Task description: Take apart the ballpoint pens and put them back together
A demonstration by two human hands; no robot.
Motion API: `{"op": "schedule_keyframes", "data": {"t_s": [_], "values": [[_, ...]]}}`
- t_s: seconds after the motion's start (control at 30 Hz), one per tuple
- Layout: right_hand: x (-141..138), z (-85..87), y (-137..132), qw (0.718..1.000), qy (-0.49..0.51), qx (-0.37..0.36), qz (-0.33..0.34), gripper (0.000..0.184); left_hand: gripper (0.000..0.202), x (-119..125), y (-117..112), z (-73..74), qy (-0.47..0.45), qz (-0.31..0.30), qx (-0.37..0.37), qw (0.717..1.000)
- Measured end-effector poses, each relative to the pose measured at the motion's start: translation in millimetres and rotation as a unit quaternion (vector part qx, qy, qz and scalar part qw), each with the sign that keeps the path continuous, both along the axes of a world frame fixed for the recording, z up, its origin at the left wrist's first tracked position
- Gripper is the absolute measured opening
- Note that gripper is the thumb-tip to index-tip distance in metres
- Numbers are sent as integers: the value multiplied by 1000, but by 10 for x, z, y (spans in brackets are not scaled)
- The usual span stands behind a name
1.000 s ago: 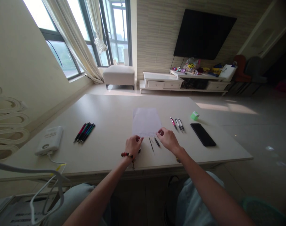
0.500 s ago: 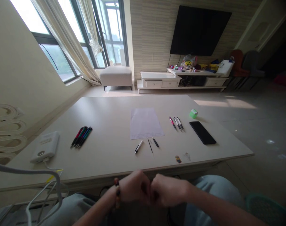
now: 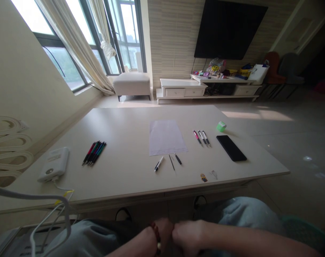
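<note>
Left hand (image 3: 162, 238) and right hand (image 3: 190, 236) meet, curled, below the desk's (image 3: 125, 187) near edge, contents indiscernible; reaching the pen parts (image 3: 158, 164) beside the paper (image 3: 166, 137) requires lifting both.

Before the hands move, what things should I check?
1. The left hand and right hand empty: cannot tell; blurred, touching below the table edge.
2. The white pen barrel lies on the table: ok.
3. The thin refill and black pen piece lie apart beside it: ok.
4. The paper lies flat beyond them: ok.
5. Hands on the pen parts: not ok; neither touches them.
</note>
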State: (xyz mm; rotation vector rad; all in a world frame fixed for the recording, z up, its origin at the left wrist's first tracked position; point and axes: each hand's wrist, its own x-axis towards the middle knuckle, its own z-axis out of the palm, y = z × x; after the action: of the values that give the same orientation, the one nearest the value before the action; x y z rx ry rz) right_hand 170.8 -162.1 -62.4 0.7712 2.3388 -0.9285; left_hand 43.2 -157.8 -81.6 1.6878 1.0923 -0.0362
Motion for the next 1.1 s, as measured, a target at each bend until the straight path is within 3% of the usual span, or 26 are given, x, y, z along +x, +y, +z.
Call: {"op": "schedule_keyframes", "data": {"t_s": [0.03,0.1,0.17,0.2,0.27,0.3,0.37,0.47,0.6,0.77,0.9,0.97,1.1], "values": [[58,180,134,998,44,7,-39,13,30,-86,122,121,38,-18,27,999],[198,534,404,980,144,-60,-126,23,20,-239,376,414,0,4,100,995],[323,799,644,956,183,-60,-220,24,5,-340,617,696,-77,27,63,995],[362,882,746,944,190,9,-271,25,9,-368,729,804,-86,69,85,990],[374,950,918,903,166,181,-353,27,16,-384,931,920,-65,193,196,959],[347,946,988,881,136,250,-377,27,18,-376,1021,928,-38,244,245,938],[240,903,1100,863,68,317,-388,28,20,-334,1174,874,31,293,308,905],[21,844,1217,870,3,330,-367,29,26,-247,1320,736,120,271,347,890],[-222,820,1332,876,-19,301,-376,34,18,-174,1357,647,173,231,379,879],[-306,766,1436,880,0,264,-396,37,18,-211,1298,668,147,248,393,873],[-173,774,1491,875,55,248,-413,24,18,-271,1272,679,-3,327,357,875],[-78,826,1515,846,179,213,-454,16,17,-286,1255,665,-122,357,317,870],[17,959,1510,710,470,141,-506,13,20,-275,1190,633,-257,358,260,859]]}}
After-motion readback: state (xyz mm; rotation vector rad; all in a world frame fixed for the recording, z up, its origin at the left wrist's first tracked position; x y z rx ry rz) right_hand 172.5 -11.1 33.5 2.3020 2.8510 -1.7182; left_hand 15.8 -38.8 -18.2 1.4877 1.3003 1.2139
